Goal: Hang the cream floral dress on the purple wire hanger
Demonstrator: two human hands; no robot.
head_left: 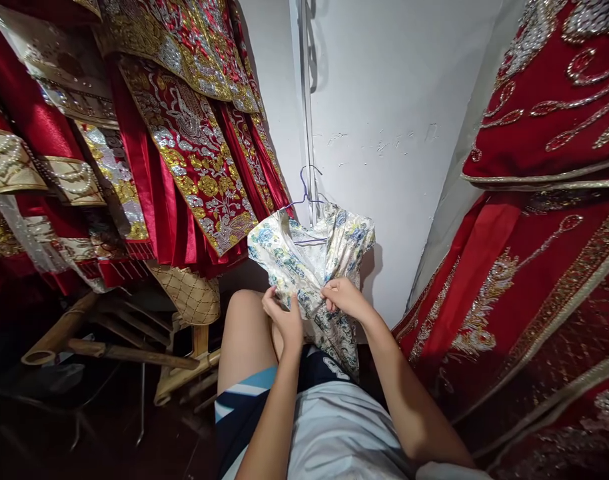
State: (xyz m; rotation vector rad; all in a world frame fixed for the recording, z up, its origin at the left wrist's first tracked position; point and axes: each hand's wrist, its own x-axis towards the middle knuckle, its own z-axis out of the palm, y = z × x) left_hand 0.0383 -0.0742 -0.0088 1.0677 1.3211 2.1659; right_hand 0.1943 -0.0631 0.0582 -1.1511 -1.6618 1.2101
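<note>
A short-sleeved dress [312, 267] with a blue and yellow floral print on white hangs from a thin purple hanger [305, 193] in front of me. My right hand [340, 297] pinches the cloth at the crossed front, just below the V-neck. On the dress's left side is my left hand [286, 319], its thumb and fingers apart, with printed cloth showing between them. Whether those fingers touch the cloth is hard to make out. The lower part of the dress falls behind my hands towards my lap.
Red embroidered garments [194, 153] hang at the left, and more beaded red garments [544, 267] hang at the right. A bamboo frame [134, 353] stands at lower left. Behind the dress, a metal rail [304, 80] runs up the white wall [399, 80].
</note>
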